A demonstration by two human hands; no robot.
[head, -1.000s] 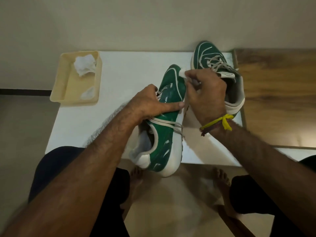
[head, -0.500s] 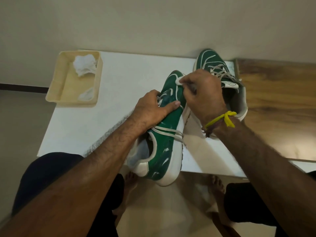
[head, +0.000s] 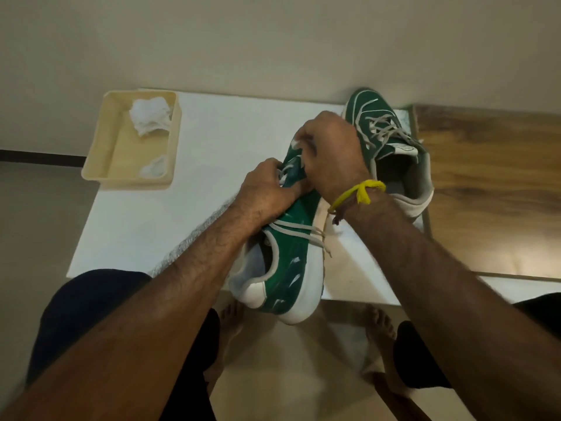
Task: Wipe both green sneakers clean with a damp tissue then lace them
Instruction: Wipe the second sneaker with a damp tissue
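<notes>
head view: the near sneaker (head: pixel 291 262) is tipped on its side, heel hanging past the front edge of the white table (head: pixel 197 165), toe pointing away. the left hand (head: pixel 267 189) grips its upper around the lace area, fingers curled over the shoe. the right hand (head: pixel 331 153) is curled near the toe end, and a scrap of white shows at its fingertips; it may be the tissue or the toe trim, i cannot tell which. a loose lace (head: pixel 300 233) runs across the shoe's middle and dangles off the side, untied.

the far sneaker (head: pixel 391 138) sits upright on the table just behind the right hand, its laces threaded through the eyelets but slack. a beige tray (head: pixel 100 153) at the table's left edge holds a crumpled tissue (head: pixel 150 115) and a smaller wad near its front wall.

as a judgement: the work looks to be on the near shoe, wiping or lacing. the far one looks threaded; whether it has been wiped is not clear. tightening and tying both remain.
</notes>
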